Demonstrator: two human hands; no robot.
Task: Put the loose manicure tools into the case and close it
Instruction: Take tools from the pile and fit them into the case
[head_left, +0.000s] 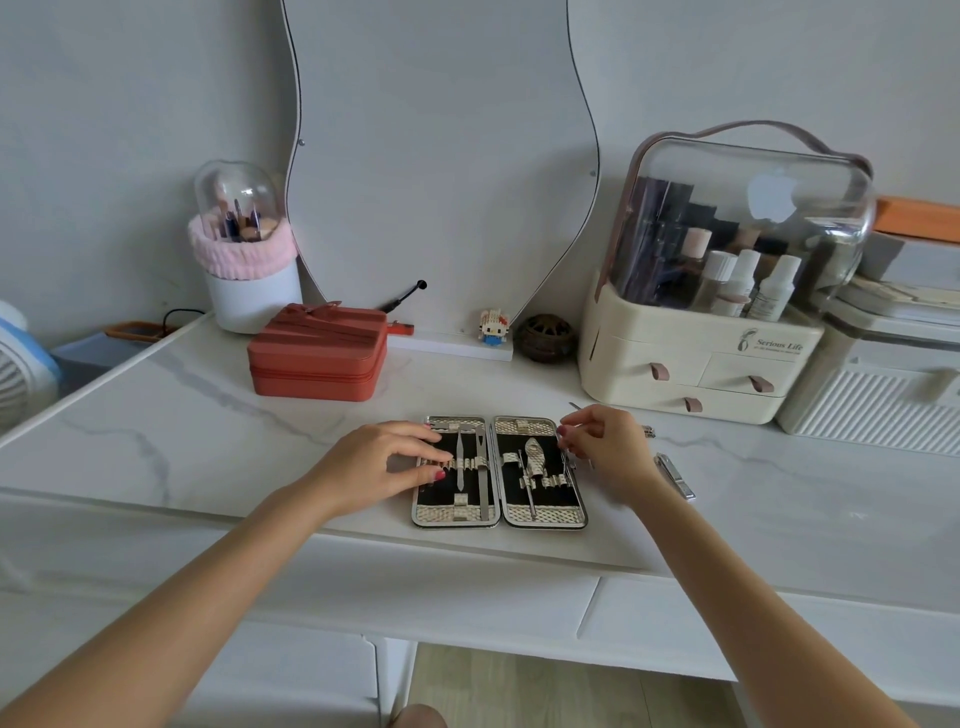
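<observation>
Right hand (605, 447) pinches a thin metal tool (575, 406), tip poking out at 11 o'clock from the fingers, hovering at the right edge of the open case (500, 470). Probably lining it up with a free loop on that half. Which tool: too small to tell.

Left hand (387, 460) rests on the case's left half, fingers loosely curved and pressing down near the elastic strap, gripping nothing. Likely a brace so the case doesn't slide during insertion.

Case lies flat, both halves up, several tools already strapped in. Still loose: nail clipper (674, 475) at 3 o'clock of the case, another small metal piece (648, 431) just past the right hand. So loading is partway, closing not yet due.

Surface: white marble-look vanity top (208, 441). At 10 o'clock a red zip box (319, 353); at 1 o'clock a cream cosmetics organiser (696, 358); wavy mirror (441, 156) at 12.
</observation>
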